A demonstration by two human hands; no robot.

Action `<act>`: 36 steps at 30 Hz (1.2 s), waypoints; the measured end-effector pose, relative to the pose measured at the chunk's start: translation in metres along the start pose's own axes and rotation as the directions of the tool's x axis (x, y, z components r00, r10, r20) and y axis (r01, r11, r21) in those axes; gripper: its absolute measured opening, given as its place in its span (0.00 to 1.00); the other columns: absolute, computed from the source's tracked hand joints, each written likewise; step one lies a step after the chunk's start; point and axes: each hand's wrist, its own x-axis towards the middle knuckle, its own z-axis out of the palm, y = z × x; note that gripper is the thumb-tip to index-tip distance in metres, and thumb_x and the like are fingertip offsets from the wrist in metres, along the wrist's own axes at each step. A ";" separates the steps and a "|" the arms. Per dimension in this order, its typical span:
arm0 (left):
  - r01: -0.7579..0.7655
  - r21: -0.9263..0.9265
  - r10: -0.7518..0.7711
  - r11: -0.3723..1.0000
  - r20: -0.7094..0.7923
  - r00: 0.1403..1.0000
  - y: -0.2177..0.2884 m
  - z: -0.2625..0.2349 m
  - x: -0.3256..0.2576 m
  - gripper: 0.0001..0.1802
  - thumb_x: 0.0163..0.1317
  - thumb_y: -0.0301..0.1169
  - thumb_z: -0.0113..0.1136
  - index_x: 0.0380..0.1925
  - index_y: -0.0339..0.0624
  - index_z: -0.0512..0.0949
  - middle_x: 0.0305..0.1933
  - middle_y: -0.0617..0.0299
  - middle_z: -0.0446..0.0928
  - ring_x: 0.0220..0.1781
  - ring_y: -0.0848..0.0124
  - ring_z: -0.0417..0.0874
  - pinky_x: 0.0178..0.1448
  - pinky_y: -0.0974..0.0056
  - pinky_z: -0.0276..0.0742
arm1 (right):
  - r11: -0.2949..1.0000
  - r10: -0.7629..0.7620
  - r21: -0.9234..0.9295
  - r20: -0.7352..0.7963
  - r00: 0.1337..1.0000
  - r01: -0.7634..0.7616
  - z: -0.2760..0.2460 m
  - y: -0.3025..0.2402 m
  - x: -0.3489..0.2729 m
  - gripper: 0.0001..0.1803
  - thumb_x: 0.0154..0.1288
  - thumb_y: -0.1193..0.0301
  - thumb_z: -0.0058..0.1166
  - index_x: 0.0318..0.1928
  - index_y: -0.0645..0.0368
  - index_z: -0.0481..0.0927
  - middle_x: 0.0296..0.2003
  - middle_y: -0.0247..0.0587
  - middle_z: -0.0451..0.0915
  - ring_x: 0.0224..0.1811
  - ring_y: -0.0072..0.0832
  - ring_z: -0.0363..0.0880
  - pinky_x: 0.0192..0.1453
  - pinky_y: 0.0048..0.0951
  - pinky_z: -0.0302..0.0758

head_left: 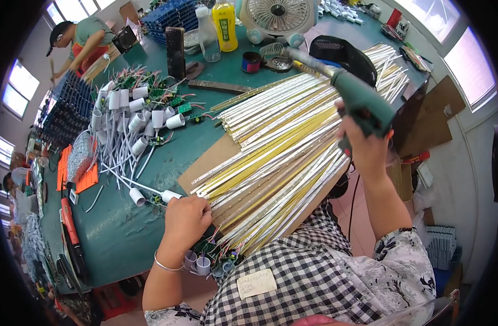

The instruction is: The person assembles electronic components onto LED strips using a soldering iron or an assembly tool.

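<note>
My right hand [365,144] grips the handle of a green heat gun [363,96], raised above the strips with its metal nozzle pointing to the far left. At the table's near edge, my left hand [188,220] is closed, its fingers curled; what they hold is hidden. Against its knuckles lies a white plastic tube cap [171,195], with a small circuit board partly hidden beside it. Just right of this hand, many long white and yellow LED strips [270,176] lie on brown cardboard [205,165]. More white caps with wires [202,265] hang below my left hand.
A pile of white caps, cables and green boards [145,111] covers the table's left middle. A red-handled tool [69,220] lies at the left edge. Behind are a fan [279,19], a yellow bottle [224,27] and a black cap [344,57]. Another person [86,41] works far left.
</note>
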 end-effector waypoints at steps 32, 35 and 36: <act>-0.014 -0.012 0.010 1.000 -0.234 0.972 -0.017 -0.011 -0.039 0.13 0.50 0.30 0.65 0.39 0.48 0.79 0.48 0.62 0.76 0.59 0.60 0.72 0.64 0.52 0.57 | 0.859 0.387 0.283 0.190 0.902 -0.428 0.000 0.028 -0.050 0.20 0.66 0.69 0.56 0.55 0.66 0.72 0.44 0.44 0.80 0.25 0.20 0.77 0.22 0.19 0.75; -0.074 0.001 0.072 0.997 -0.253 0.965 -0.019 -0.006 -0.043 0.16 0.48 0.30 0.67 0.39 0.49 0.79 0.52 0.63 0.75 0.62 0.59 0.70 0.65 0.51 0.56 | 0.838 0.406 0.316 0.185 0.895 -0.445 0.009 0.026 -0.055 0.20 0.65 0.69 0.56 0.55 0.65 0.72 0.44 0.44 0.80 0.26 0.20 0.77 0.22 0.19 0.76; -0.074 0.027 0.078 0.997 -0.259 0.963 -0.018 -0.005 -0.043 0.16 0.47 0.29 0.68 0.38 0.49 0.80 0.53 0.64 0.75 0.63 0.59 0.70 0.65 0.51 0.56 | 0.820 0.433 0.329 0.180 0.883 -0.469 0.011 0.024 -0.057 0.21 0.65 0.69 0.57 0.55 0.65 0.72 0.43 0.43 0.80 0.26 0.21 0.77 0.22 0.19 0.76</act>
